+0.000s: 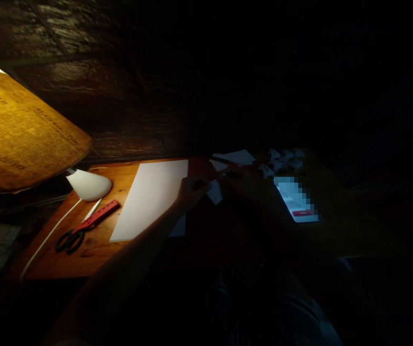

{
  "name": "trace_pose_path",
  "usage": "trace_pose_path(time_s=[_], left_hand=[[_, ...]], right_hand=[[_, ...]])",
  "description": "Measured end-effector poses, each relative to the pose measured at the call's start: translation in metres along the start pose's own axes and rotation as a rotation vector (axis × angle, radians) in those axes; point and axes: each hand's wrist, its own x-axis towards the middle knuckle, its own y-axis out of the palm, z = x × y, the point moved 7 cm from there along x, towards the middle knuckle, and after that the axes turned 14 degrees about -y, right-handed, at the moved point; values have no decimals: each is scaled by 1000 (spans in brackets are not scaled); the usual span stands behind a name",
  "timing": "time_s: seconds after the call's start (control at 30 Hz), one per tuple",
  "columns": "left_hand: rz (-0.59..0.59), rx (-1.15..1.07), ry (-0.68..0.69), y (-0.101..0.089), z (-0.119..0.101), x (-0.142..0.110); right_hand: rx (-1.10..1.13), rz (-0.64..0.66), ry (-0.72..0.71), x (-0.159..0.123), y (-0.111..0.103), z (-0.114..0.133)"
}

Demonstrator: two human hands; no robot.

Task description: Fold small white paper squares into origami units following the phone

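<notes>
A small piece of white paper (215, 192) is between my two hands above the wooden table. My left hand (191, 188) pinches its left side, over the right edge of a stack of white sheets (152, 192). At the paper's upper right, my right hand (240, 181) has its fingers closed on it; deep shadow hides most of that hand. Whether the paper is folded is hard to make out in the dim light.
At left stand a lit lamp (29, 129) with its white base (89, 185), red-sheathed scissors (87, 226) and a white pen-like object (93, 209). Beyond my hands lie loose paper (240, 157) and several small folded paper pieces (287, 159). A lit phone (294, 199) is at right on the table (94, 254).
</notes>
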Motion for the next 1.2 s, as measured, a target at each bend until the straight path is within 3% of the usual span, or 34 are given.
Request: trace_pose_path(time_s=[0.27,0.67,1.07,1.2], left_hand=[[-146,-2,46,-12,-4,0],[-130,-22,107,-10,-11,-3],[-96,-56,83,-9,-10,-2],[-120,-97,48,-11,-10,-3]], right_hand=[[81,5,39,0,0,-2],[105,6,17,-1,5,-2],[132,7,-8,-3,11,5],[161,-40,53,-4,7,1]])
